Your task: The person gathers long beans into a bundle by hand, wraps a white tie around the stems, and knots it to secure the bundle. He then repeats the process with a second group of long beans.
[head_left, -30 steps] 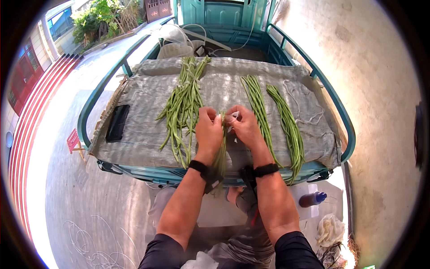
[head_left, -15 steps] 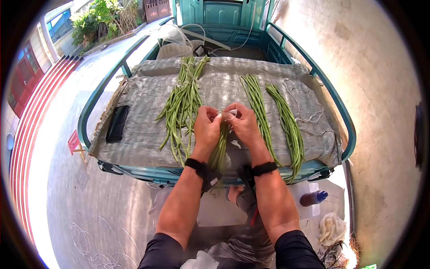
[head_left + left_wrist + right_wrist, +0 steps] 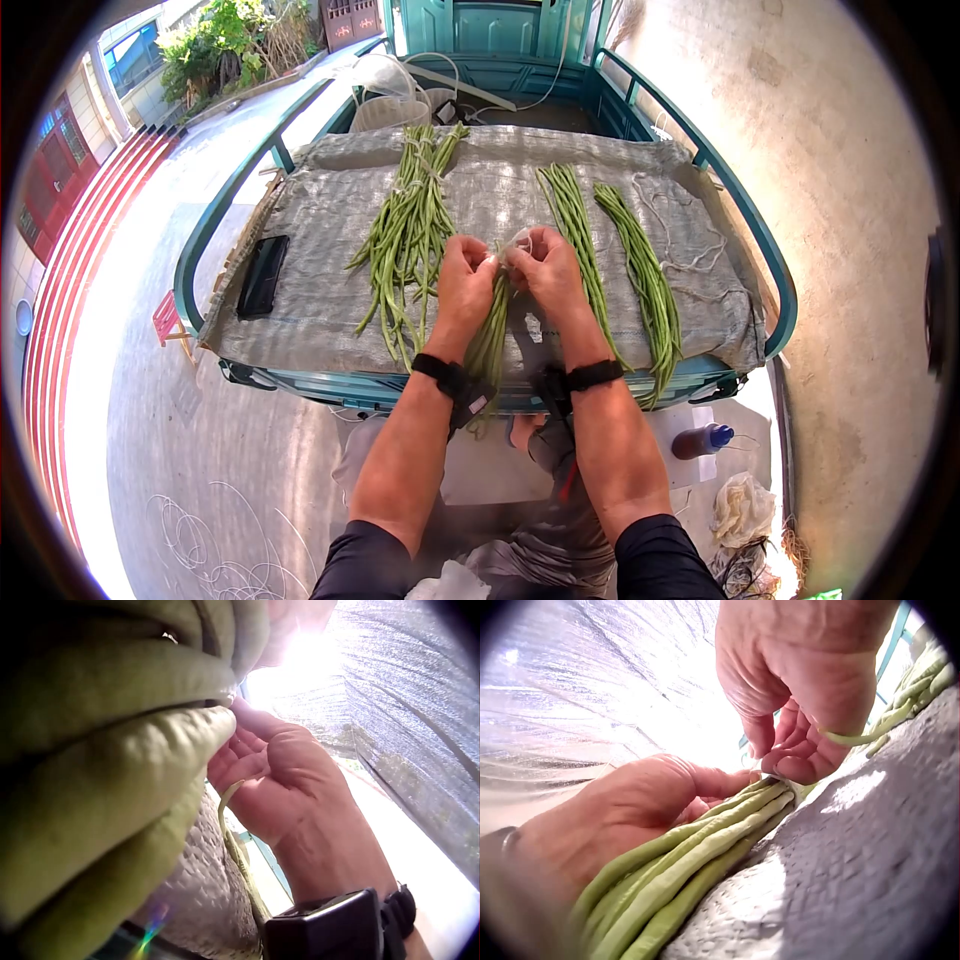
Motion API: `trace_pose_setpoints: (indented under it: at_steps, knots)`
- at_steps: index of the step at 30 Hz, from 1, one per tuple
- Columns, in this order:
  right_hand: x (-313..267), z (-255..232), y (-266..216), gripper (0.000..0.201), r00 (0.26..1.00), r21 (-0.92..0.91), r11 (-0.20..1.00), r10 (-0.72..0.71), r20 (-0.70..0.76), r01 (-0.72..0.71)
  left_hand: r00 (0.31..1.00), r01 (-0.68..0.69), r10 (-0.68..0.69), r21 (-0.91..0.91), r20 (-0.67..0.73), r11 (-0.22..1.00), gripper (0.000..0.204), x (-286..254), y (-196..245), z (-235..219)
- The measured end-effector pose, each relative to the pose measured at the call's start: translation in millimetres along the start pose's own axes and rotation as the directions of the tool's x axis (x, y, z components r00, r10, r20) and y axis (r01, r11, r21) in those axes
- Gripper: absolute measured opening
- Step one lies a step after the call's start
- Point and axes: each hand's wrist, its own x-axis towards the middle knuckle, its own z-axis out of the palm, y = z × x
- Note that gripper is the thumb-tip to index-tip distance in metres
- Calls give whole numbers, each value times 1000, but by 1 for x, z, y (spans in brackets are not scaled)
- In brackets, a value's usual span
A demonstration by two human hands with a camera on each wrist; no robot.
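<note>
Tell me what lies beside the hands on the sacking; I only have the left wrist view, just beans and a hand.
Observer: In the head view, a loose pile of long beans lies left of the left hand, which grips the bundle of beans.
Operator: And on the right?
Observer: A near bean row and an outer bean row lie right of the right hand, which pinches a pale tie.
Operator: Anything else?
Observer: A flat black object lies near the sacking's left edge.
</note>
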Motion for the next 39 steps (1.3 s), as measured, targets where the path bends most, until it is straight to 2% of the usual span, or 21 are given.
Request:
trace_pose_setpoints:
  at_steps: [1, 2, 4, 7, 10, 13, 19, 22, 25, 28, 34, 37, 39]
  knots:
    - [-1, -2, -1, 16, 1000, -38, 999, -9, -13, 9, 1000, -6, 6, -8, -20, 1000, 22, 0, -2, 1]
    - [0, -4, 0, 17, 993, -165, 980, -120, -19, 115, 1000, 10, -11, -19, -22, 1000, 22, 1, -3, 1]
    - [1, -6, 5, 19, 943, -406, 860, -333, 10, 308, 999, 42, -43, -39, -23, 998, 22, 2, -4, 0]
    - [-6, -2, 1, 20, 957, -462, 841, -283, 71, 283, 998, 47, -47, -1, -41, 999, 23, 3, -5, 0]
    - [-5, 3, 2, 19, 931, -493, 798, -355, 80, 347, 999, 13, -12, 19, -44, 1000, 22, 2, -5, -1]
    - [-5, 7, 1, 19, 929, -462, 812, -359, 87, 356, 998, -35, 36, 6, -61, 999, 22, 1, -3, -2]
    - [-4, 8, 3, 17, 893, -554, 715, -429, 134, 426, 993, -96, 108, 194, -51, 976, 22, 0, 7, -3]
    - [-5, 10, 3, 16, 879, -563, 692, -452, 150, 452, 994, -80, 95, 208, -59, 975, 22, -3, 11, -2]
    - [-4, 10, 3, 16, 843, -604, 617, -504, 190, 505, 991, -103, 123, 277, -57, 955, 21, -4, 15, -2]
    - [-6, 11, 4, 13, 845, -618, 608, -501, 187, 497, 989, -114, 138, 310, -57, 944, 21, -7, 22, -1]
    - [-8, 9, 2, 9, 869, -659, 594, -452, 199, 460, 971, -220, 237, 479, 27, 850, 21, -11, 33, -2]
    - [-7, 8, 4, 8, 887, -642, 626, -406, 218, 444, 972, -220, 231, 564, 53, 796, 19, -12, 36, -2]
    - [-6, 6, 5, 8, 890, -611, 652, -392, 234, 448, 952, -278, 299, 578, 61, 767, 18, -12, 34, -2]
